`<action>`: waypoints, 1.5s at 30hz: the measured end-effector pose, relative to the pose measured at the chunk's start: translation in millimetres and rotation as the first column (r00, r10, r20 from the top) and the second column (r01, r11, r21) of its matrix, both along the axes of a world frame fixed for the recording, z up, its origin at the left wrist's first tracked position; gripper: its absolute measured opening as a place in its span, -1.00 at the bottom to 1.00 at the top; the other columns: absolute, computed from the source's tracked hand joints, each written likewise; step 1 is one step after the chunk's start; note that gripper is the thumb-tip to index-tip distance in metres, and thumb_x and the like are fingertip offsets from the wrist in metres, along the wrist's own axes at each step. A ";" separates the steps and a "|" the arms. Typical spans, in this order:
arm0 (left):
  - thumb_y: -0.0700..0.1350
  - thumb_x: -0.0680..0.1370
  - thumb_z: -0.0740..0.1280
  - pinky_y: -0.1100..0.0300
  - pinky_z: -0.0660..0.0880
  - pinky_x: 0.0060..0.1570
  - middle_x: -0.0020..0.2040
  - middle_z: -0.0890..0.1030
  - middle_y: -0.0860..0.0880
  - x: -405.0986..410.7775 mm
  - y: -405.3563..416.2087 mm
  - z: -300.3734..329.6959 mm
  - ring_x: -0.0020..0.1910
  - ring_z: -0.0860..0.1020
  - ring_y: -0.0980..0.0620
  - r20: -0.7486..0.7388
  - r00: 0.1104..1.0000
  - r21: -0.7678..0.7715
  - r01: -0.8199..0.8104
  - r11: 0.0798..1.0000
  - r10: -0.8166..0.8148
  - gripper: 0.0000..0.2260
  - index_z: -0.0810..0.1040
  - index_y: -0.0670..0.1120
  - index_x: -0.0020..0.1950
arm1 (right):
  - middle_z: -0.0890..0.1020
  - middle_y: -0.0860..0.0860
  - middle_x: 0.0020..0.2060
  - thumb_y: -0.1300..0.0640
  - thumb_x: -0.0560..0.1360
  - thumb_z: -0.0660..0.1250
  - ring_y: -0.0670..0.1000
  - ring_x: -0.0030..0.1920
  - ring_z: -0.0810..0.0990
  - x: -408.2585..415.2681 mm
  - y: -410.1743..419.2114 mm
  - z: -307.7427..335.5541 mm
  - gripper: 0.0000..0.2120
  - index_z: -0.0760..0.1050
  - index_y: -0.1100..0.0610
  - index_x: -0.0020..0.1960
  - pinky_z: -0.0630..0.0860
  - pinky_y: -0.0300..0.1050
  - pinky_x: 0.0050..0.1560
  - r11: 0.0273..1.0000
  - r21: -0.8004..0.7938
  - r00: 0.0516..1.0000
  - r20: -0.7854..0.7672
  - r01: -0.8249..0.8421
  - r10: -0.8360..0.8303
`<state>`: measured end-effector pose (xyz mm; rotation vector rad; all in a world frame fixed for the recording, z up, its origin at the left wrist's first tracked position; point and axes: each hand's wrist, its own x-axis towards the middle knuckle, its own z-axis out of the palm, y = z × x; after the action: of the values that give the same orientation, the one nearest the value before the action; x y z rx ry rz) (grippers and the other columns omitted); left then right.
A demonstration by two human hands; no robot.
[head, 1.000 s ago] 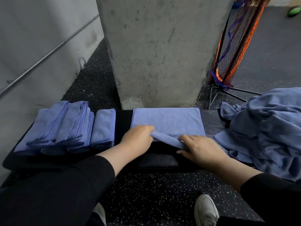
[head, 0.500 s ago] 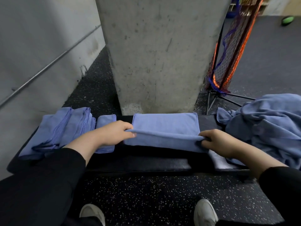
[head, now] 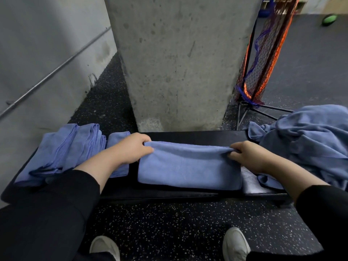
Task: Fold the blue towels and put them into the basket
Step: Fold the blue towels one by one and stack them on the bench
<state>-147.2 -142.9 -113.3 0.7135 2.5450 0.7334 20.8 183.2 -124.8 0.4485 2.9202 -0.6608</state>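
- Blue towel, in work: lying across the middle of the black desk, now showing as a doubled, flat band. Half a second ago its near edge was being lifted in mid-air; a second ago that edge was only being pinched up at the front. The fold is now being carried to the far edge, so this lengthwise fold is judged nearly closed.
- Appearance: soft, matte blue cloth, smooth on top, rounded fold along the near side, loose edges meeting at the far side between the hands; no creases of note.
- Left hand: fingers curling round the towel's far left corner, gripping it.
- Right hand: fingers pinching the far right corner, gripping it likewise.
- Folded towels: several lying side by side at the left end of the desk, one just beside the left wrist.
- Unfolded heap of blue towels: bunching at the right end, near the right forearm; much of the task is judged outstanding.
- Basket: not identifiable in view.
- Surroundings: concrete pillar standing behind the desk; netted frame to its right; speckled floor below, two pale shoes showing.
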 end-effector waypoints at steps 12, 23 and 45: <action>-0.08 0.61 0.30 -0.05 0.34 0.21 0.31 0.47 -0.06 -16.2 56.1 -27.5 0.30 0.42 -0.14 -0.521 0.843 -0.361 -0.073 0.930 -0.136 -0.68 0.45 0.01 0.37 | 0.59 0.15 0.06 -0.05 0.54 0.38 0.24 0.10 0.58 -37.5 10.0 -27.0 -0.65 0.51 0.16 0.21 0.50 0.06 0.03 0.957 0.206 0.968 -0.184 0.205 -0.168; 0.23 0.67 -0.06 -0.04 -0.18 0.59 0.65 -0.15 0.11 30.2 63.7 -84.0 0.61 -0.20 0.14 -0.312 0.832 -0.368 0.340 0.865 -0.460 -0.44 -0.02 0.13 0.65 | 0.28 0.09 0.52 -0.04 0.69 0.05 0.14 0.54 0.23 -21.5 -98.7 -60.2 -0.54 0.26 0.14 0.51 0.19 0.17 0.48 0.993 0.107 0.999 0.002 -0.041 0.041; 0.26 0.67 -0.05 -0.21 -0.10 0.55 0.66 -0.02 0.02 28.2 67.4 -72.2 0.63 -0.07 0.04 -0.305 0.904 -0.400 0.163 0.902 -0.299 -0.42 0.01 0.06 0.65 | 0.56 -0.03 0.23 -0.06 0.59 0.22 0.08 0.23 0.53 -10.0 -77.6 -41.7 -0.71 0.52 0.02 0.24 0.43 0.05 0.13 0.932 0.360 0.983 -0.144 -0.051 0.110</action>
<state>-119.0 -75.5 -185.4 1.0767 2.7312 0.0342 10.8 105.6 -166.5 0.3152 3.2021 -0.1597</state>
